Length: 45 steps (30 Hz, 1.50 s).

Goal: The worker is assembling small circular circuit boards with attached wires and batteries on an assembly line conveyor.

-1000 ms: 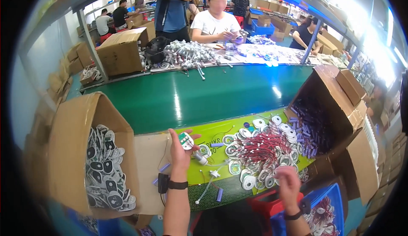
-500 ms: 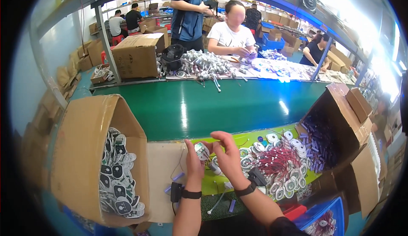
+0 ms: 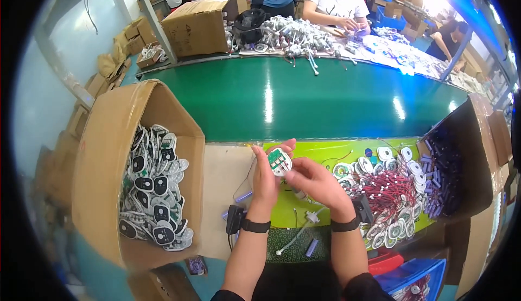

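A small white rounded panel with a green circuit board is held up over the front of the bench. My left hand cradles it, thumb on one side and fingers behind. My right hand has its thumb and fingertips closed at the panel's lower right edge. Below the hands lie a white cable and a purple battery cell on a dark green patterned mat. Right of my right hand is a heap of white ring-shaped coils with red wires.
At left, an open carton holds many similar panels. An open carton with purple cells stands at right, above a blue bin. A green conveyor belt runs across beyond the bench. Co-workers sit at the far side behind piled parts.
My view has tilted down. My right hand, raised above the panel before, has come down to its lower right edge. The panel now shows its green board face more fully.
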Available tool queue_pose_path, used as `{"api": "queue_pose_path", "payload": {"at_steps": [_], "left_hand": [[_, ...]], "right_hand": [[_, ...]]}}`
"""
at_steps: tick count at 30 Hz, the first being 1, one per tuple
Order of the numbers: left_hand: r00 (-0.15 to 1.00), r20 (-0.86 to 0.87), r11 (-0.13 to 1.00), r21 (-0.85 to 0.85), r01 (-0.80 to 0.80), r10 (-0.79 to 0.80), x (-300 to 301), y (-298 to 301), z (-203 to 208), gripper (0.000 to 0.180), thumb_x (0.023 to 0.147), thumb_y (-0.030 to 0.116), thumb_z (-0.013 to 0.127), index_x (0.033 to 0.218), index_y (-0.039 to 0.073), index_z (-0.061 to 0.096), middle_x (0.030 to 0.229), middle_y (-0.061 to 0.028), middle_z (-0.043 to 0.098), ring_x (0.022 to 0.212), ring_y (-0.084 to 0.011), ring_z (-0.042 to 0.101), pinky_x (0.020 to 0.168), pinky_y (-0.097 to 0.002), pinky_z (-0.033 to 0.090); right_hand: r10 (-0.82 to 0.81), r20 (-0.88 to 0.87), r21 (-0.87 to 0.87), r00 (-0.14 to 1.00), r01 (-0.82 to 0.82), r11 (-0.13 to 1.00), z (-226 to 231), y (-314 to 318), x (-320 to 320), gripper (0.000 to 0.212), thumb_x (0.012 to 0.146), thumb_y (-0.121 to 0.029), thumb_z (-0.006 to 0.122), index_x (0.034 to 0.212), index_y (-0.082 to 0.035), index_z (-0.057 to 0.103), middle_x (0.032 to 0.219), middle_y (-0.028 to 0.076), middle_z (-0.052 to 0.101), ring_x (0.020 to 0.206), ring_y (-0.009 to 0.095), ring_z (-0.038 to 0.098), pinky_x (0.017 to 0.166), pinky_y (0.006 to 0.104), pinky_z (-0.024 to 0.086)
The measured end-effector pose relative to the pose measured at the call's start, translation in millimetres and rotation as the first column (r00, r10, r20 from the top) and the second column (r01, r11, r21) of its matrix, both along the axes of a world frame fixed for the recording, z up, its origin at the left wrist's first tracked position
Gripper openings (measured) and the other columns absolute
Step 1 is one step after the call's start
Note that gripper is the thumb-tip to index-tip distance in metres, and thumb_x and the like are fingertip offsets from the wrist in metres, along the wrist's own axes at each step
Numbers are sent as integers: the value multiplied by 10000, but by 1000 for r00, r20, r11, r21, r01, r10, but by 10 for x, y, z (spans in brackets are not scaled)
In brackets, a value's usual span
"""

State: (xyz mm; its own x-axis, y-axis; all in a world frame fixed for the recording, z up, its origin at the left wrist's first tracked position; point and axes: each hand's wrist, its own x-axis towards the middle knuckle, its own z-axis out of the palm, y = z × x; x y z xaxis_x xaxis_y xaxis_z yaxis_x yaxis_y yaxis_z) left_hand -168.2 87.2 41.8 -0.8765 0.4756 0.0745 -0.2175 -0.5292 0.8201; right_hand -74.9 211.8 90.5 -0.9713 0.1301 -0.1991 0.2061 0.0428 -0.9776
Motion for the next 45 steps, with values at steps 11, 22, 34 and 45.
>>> {"api": "queue_pose_path", "payload": {"at_steps": [11,22,34,45], "left_hand": [[983,171,997,43,-67,58,-57,-58,43,809,1073,696,183,1162,3,590,1129,-246,731,1086,-335,727,1010,-421,551],[992,123,992,122,-36,21,-39,-71,14,816,1060,718,159,1168,34,590,1136,-260,737,1130,-349,718,1021,-440,541],[992,115,996,82,40,-49,56,34,-56,801,1081,671,148,1209,-5,558,1182,-260,724,1101,-345,722,1012,-446,564],[979,204,999,39,4,-12,-111,-35,-237,757,1049,731,238,1207,77,586,1224,-195,720,1104,-337,722,977,-491,568]], "right_hand": [[-58,-102,167,993,75,983,-109,109,4,271,1043,-78,625,1294,26,629,1115,87,771,1041,127,702,896,277,541],[-43,-50,311,998,57,949,-64,3,-27,334,1092,-290,593,1128,9,735,914,70,755,824,117,649,747,304,530],[-87,8,13,996,87,996,-40,231,28,383,1110,-336,538,1102,7,709,837,61,740,737,149,689,702,315,550],[-180,-93,390,979,202,899,-114,142,-100,203,1001,-147,696,1139,0,721,828,70,744,729,113,678,675,268,537]]}}
